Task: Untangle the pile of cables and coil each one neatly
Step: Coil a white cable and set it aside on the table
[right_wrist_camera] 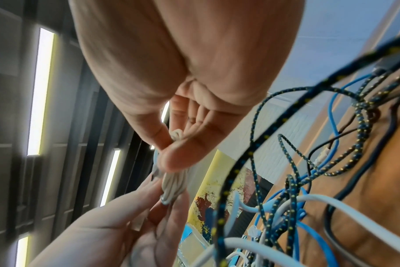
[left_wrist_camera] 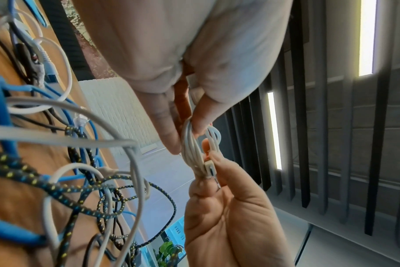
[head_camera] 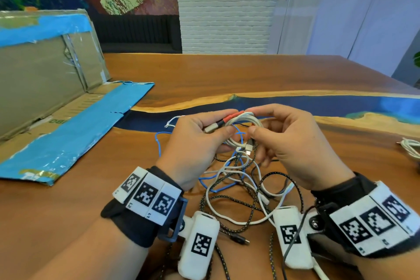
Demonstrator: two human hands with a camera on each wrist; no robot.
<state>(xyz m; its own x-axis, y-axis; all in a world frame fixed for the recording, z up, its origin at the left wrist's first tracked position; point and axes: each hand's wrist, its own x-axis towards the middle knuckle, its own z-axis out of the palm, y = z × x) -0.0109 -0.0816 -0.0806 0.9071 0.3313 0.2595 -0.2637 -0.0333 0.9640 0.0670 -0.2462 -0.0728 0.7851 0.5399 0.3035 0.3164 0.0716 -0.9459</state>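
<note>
Both hands hover above the wooden table (head_camera: 227, 75) with a small white cable coil (head_camera: 244, 124) between them. My left hand (head_camera: 223, 121) pinches one end of the coil (left_wrist_camera: 194, 150) along with a red-sleeved plug (head_camera: 230, 118). My right hand (head_camera: 252, 120) pinches the other end between thumb and fingers. In the right wrist view the coil (right_wrist_camera: 174, 184) hangs from my right hand (right_wrist_camera: 169, 144) down to my left hand (right_wrist_camera: 162, 191). Below lies the tangled pile (head_camera: 238, 188): white leads, a thin blue wire (head_camera: 158, 143) and a black braided cable (head_camera: 279, 174).
A flattened cardboard box with blue tape (head_camera: 68, 134) lies at the left, its flap standing up behind. Another coiled white cable (head_camera: 411, 148) rests at the table's right edge. A blue resin strip (head_camera: 318, 102) runs across the table beyond the hands.
</note>
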